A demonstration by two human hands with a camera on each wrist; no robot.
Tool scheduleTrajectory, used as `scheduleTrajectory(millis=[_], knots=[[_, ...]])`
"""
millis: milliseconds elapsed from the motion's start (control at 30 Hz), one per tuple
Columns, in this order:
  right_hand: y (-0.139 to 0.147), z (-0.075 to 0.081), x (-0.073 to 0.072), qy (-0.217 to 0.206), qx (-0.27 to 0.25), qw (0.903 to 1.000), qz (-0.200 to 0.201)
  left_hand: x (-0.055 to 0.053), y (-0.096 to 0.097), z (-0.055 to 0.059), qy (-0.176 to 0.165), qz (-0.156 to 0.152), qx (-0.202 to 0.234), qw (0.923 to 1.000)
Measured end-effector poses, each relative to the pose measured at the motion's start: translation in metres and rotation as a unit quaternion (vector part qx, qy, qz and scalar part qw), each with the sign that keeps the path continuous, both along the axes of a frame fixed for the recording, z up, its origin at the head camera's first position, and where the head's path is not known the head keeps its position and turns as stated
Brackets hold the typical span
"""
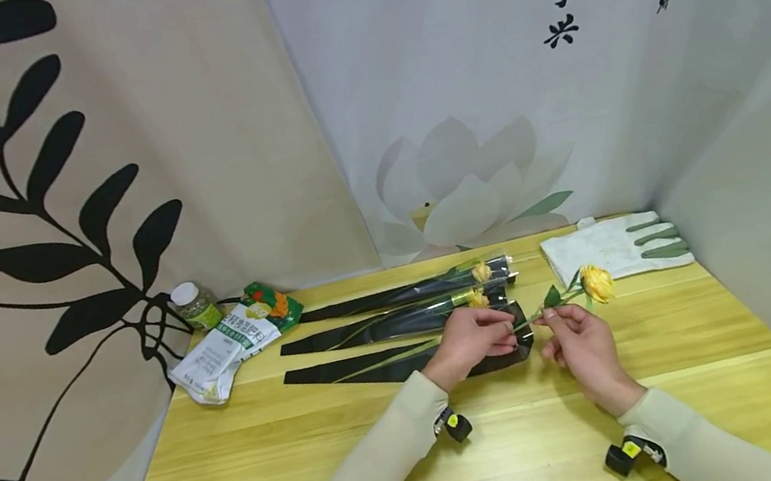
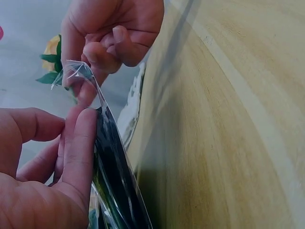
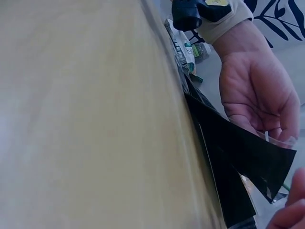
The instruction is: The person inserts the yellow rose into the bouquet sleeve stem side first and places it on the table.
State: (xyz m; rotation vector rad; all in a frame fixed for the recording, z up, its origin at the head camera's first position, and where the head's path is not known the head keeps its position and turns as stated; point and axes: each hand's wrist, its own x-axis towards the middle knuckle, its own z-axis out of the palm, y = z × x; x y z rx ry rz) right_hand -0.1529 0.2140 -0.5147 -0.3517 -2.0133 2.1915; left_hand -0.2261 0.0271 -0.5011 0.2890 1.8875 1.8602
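A yellow rose (image 1: 597, 284) with green leaves has its stem pinched by my right hand (image 1: 584, 348), just below the bloom. The stem runs left into the mouth of the nearest flower sleeve (image 1: 389, 363), which is black with clear film and lies along the table. At that mouth, my left hand (image 1: 471, 340) holds the sleeve's edge between its fingers, lifting it off the wood. In the right wrist view the sleeve's black flap (image 3: 248, 148) stands raised beside the left palm (image 3: 259, 90). The left wrist view shows the clear film (image 2: 81, 71) between the two hands.
Behind lie two more sleeves (image 1: 376, 327), each with a yellow rose inside. A white and green packet (image 1: 232, 342) and a white-capped bottle (image 1: 195, 306) are at the back left. White gloves (image 1: 604, 249) with green fingers lie at the back right, near the wall.
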Motion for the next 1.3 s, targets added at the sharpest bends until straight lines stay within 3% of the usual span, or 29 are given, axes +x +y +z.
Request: scheduleTrajectory(millis=[200, 500, 1033, 1300], knots=[[0.001, 0.004, -0.002, 0.004, -0.024, 0.9994, -0.025, -0.001, -0.001, -0.002, 0.001, 0.004, 0.0, 1.0], [0.003, 0.001, -0.003, 0.004, -0.01, 0.9993, -0.036, -0.002, -0.002, -0.002, 0.0, 0.001, 0.002, 1.0], [-0.005, -0.002, -0.003, -0.032, 0.037, 0.9986, 0.017, -0.003, -0.003, -0.001, -0.002, 0.002, 0.003, 1.0], [-0.008, -0.002, -0.004, -0.05, 0.035, 0.9972, 0.045, -0.002, 0.0, 0.002, -0.007, 0.008, 0.018, 0.9998]])
